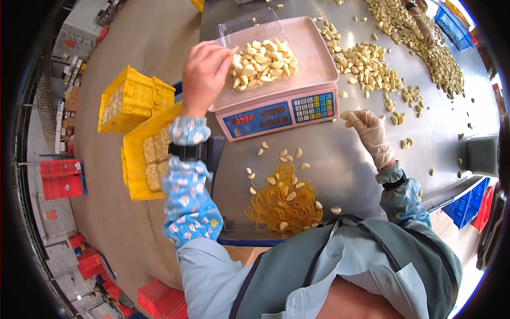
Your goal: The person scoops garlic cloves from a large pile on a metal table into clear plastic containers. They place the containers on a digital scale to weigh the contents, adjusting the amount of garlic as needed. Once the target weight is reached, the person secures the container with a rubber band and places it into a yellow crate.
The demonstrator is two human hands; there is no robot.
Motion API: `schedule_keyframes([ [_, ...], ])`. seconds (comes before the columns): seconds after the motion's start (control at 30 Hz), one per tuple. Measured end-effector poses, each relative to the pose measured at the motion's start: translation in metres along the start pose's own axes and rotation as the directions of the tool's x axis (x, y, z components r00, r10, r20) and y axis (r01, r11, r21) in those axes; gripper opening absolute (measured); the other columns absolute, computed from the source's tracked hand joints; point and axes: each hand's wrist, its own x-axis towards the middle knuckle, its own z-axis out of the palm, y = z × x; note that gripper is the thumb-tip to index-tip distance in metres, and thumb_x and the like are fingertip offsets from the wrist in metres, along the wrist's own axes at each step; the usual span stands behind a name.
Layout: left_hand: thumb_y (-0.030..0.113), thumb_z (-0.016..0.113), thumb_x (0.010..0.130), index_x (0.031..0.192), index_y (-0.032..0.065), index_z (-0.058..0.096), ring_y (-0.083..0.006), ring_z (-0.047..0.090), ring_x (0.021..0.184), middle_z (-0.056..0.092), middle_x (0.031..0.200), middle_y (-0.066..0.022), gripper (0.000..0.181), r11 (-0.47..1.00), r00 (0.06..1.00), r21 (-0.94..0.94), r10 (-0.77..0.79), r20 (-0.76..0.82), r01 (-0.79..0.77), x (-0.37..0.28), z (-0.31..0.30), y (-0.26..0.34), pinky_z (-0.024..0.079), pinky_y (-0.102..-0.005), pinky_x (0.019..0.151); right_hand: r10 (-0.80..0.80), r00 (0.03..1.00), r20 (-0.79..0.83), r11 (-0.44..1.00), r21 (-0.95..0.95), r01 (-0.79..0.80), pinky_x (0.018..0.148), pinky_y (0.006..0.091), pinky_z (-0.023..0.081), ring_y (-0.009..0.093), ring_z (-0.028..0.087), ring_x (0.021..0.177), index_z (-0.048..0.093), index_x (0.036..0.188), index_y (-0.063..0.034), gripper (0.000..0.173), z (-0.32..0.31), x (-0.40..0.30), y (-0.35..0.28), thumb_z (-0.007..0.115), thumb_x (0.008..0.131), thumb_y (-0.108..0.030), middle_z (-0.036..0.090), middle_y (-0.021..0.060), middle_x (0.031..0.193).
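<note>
A clear plastic clamshell box (250,28) lies on the pan of a digital weighing scale (314,52), its lid folded back. Peeled garlic cloves (265,63) fill its base. My left hand (209,71), bare, is at the box's left edge, thumb and fingers drawn together; whether they pinch a clove or the rim is unclear. To the right of the scale, my right hand (368,129) wears a pale thin glove and hovers over the steel table (338,159), fingers curled together. I cannot tell if a clove is between its fingertips. Tangled rubber bands (285,203) with scattered cloves lie nearest my body.
Loose garlic (370,69) spreads beyond the scale towards a larger heap (442,67), where another person's gloved hand (427,36) reaches in. Yellow crates (131,183) with packed garlic stand left of the table. A grey bin (482,155) is at the right edge, a blue basket (452,26) far right.
</note>
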Motion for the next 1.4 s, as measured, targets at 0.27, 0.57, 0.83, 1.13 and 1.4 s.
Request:
schedule_keyframes([
  [0.27, 0.017, 0.062, 0.09, 0.099, 0.0099, 0.068, -0.0236, 0.059, 0.103, 0.067, 0.092, -0.0143, 0.013, 0.239, 0.751, -0.945, -0.576, -0.322, -0.222, -0.155, -0.173, 0.1, 0.048, -0.0405, 0.088, 0.062, 0.977, 0.203, 0.998, -0.032, -0.057, 0.072, 0.0246, 0.052, 0.008, 0.064, 0.077, 0.074, 0.102, -0.0022, 0.022, 0.032, -0.022, -0.012, 0.066, 0.096, -0.022, 0.072, 0.004, 0.084],
  [0.57, 0.003, 0.067, 0.09, 0.099, -0.0013, 0.071, -0.0117, 0.066, 0.086, 0.071, 0.094, -0.0069, 0.01, 0.039, 0.478, -0.628, -0.685, 0.55, 0.777, -0.195, -0.056, 0.192, 0.053, -0.0251, 0.079, 0.015, 0.813, 0.582, 0.95, 0.245, -0.193, 0.087, 0.0251, 0.051, 0.007, 0.062, 0.099, 0.067, 0.122, -0.0012, 0.031, 0.069, -0.06, -0.057, 0.064, 0.099, -0.022, 0.071, 0.0059, 0.11],
  [0.83, 0.012, 0.069, 0.093, 0.103, -0.0025, 0.071, -0.009, 0.064, 0.08, 0.072, 0.086, -0.0029, 0.018, 0.118, 0.538, -0.547, -0.437, 0.721, 0.829, -0.163, 0.043, 0.255, 0.051, -0.0239, 0.074, 0.188, 0.938, 0.293, 0.971, 0.088, -0.222, 0.058, 0.0253, 0.047, 0.008, 0.055, 0.067, 0.07, 0.108, -0.0005, 0.027, 0.02, -0.095, -0.031, 0.059, 0.101, -0.024, 0.066, -0.0011, 0.083],
  [1.13, 0.018, 0.076, 0.085, 0.104, 0.0054, 0.071, -0.0294, 0.059, 0.11, 0.064, 0.111, -0.0117, 0.023, 0.942, 0.949, -0.116, -0.315, 0.022, 0.315, -0.088, 0.008, 0.131, 0.048, -0.0403, 0.095, -0.243, 0.514, -0.823, 0.791, -0.475, -0.386, 0.096, 0.0279, 0.049, 0.018, 0.062, 0.107, 0.061, 0.129, -0.0009, 0.035, -0.349, -0.188, 0.048, 0.056, 0.1, -0.02, 0.066, 0.0094, 0.121],
  [1.4, 0.027, 0.081, 0.079, 0.112, 0.0145, 0.073, -0.0427, 0.031, 0.141, 0.04, 0.148, -0.017, 0.036, 0.982, 0.992, 0.163, -0.107, 0.073, 0.094, -0.035, 0.05, 0.049, 0.028, -0.0469, 0.117, -0.208, 0.874, -0.44, 0.973, -0.184, 0.139, 0.074, 0.0228, 0.048, 0.009, 0.059, 0.093, 0.057, 0.136, -0.008, 0.038, -0.239, -0.069, 0.01, 0.053, 0.099, -0.006, 0.066, 0.0006, 0.116],
])
